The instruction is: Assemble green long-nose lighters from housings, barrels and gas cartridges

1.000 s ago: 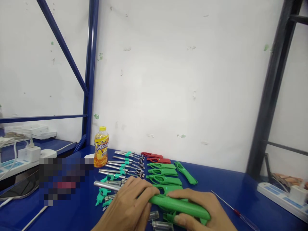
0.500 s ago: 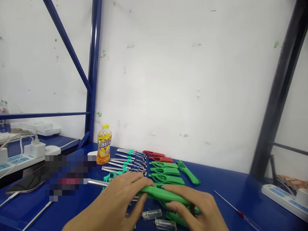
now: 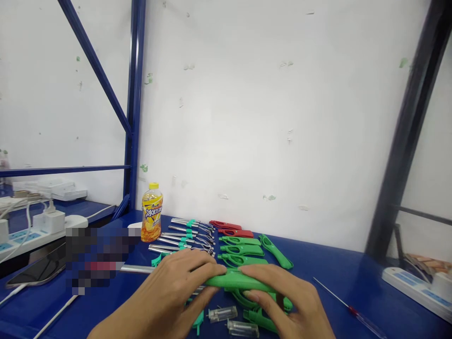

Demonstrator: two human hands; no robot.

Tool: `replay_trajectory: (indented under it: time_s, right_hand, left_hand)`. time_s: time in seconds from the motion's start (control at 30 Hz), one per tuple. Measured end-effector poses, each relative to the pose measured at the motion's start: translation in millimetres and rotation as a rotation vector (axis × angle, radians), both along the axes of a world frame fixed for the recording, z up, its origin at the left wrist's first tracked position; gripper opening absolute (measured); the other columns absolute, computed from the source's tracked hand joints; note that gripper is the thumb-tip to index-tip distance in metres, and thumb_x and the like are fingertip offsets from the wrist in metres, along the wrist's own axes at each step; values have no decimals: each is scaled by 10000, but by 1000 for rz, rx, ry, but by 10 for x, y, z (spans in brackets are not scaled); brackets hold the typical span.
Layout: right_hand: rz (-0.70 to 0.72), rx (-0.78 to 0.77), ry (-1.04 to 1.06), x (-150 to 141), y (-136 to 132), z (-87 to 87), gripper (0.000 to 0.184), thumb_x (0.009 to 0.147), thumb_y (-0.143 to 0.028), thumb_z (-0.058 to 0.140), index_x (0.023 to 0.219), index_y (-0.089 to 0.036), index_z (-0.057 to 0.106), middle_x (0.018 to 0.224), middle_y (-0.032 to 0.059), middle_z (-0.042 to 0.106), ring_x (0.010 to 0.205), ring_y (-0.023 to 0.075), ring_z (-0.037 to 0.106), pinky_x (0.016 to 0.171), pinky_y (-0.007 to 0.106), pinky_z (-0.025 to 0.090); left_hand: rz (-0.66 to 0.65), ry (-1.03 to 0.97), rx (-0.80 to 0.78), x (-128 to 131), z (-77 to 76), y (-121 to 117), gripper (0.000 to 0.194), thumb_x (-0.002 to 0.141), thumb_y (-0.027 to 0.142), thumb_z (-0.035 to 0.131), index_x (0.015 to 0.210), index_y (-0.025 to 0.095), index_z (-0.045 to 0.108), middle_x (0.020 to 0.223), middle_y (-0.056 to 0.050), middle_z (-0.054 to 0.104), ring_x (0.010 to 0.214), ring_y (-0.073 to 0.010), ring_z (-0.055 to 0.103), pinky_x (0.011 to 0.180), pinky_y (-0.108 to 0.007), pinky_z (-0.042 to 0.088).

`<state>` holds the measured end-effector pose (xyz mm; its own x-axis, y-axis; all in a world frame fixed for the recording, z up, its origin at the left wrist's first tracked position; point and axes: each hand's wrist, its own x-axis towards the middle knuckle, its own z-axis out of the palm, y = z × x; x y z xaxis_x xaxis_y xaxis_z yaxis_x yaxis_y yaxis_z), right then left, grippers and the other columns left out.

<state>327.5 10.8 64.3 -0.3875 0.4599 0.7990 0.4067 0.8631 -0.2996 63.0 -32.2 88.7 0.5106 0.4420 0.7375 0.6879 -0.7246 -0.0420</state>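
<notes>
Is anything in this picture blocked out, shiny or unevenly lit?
In the head view, a pixelated patch hides part of the table, the blue post shows a pale glare streak, and the wall looks brighter mid-picture than far left.

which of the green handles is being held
The green handle between the left hand and right hand, gripped by both; the green handles behind it lie on the blue table.

A long, slightly curved green plastic handle (image 3: 242, 282) is gripped at both ends in the near middle of the scene, lying crosswise, nearly level. A slim, shiny silver tube (image 3: 137, 269) points left, roughly in line with it; any join between the two is hidden.
</notes>
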Motion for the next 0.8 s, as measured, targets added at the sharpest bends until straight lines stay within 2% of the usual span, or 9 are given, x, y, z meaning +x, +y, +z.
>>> replay_trajectory:
  time_s: [0.07,0.17,0.23,0.3,0.33,0.5,0.63,0.73,0.8]
  right_hand:
    - [-14,-9,-9,-27,-10,-17,196,1037,-404,709,1211,-386,795,1125,-33,867,937,197,832,704,202,655]
    - [-86,-111,2,-77,-19,-63,336,1076,-541,593,1320,-373,749,1146,13,858,718,189,802,543,218,607]
    - [-170,-204,15,-100,-13,-101,475,1125,-598,408,1445,-363,668,1047,24,860,601,187,760,519,249,593]
    - [-261,-251,12,-103,10,-137,524,1157,-556,277,1475,-345,636,902,13,845,623,211,773,544,268,593]
    - [-293,-250,-10,-100,29,-154,501,1163,-522,280,1432,-339,661,867,8,837,672,222,792,558,267,589]
    - [-294,-89,-270,-161,164,-295,245,1095,-283,535,1038,-319,770,986,1,843,855,229,807,667,262,573]
    - [-327,-17,-390,-368,273,-559,241,897,-84,758,889,-323,786,818,-47,805,825,236,765,595,281,479]
    - [-364,54,-474,-485,350,-775,274,777,-62,864,836,-320,793,755,-57,791,803,251,742,652,322,467]
    - [-361,64,-519,-509,387,-852,244,788,-94,880,794,-318,784,723,-54,777,786,249,728,678,343,458]
  left_hand:
    - [-7,14,43,-5,4,15,290,1041,142,482,1250,300,607,1064,4,774,932,-189,761,795,-318,618]
    - [11,28,105,-26,31,50,233,1064,171,470,1207,270,626,1012,-10,776,876,-203,756,754,-336,609]
    - [36,25,129,-67,61,75,205,1068,190,481,1177,267,637,1006,-9,778,857,-206,753,725,-336,594]
    - [67,14,112,-140,93,93,195,1063,186,504,1173,266,644,1021,-5,777,870,-199,750,741,-327,583]
    - [84,6,101,-184,108,98,191,1061,182,517,1176,264,646,1035,-5,776,888,-194,749,766,-323,580]
    - [167,-47,73,-360,183,89,144,1066,224,555,1165,259,653,1054,-2,764,922,-184,741,820,-319,555]
    - [170,-63,24,-359,223,68,165,1067,220,557,1189,257,661,1054,-2,756,934,-181,734,838,-323,553]
    - [149,-56,10,-343,233,56,184,1065,211,550,1201,257,665,1081,-3,759,969,-185,740,862,-332,557]
    - [142,-53,8,-349,238,52,197,1067,211,545,1218,258,663,1103,-5,762,1000,-190,741,870,-335,559]
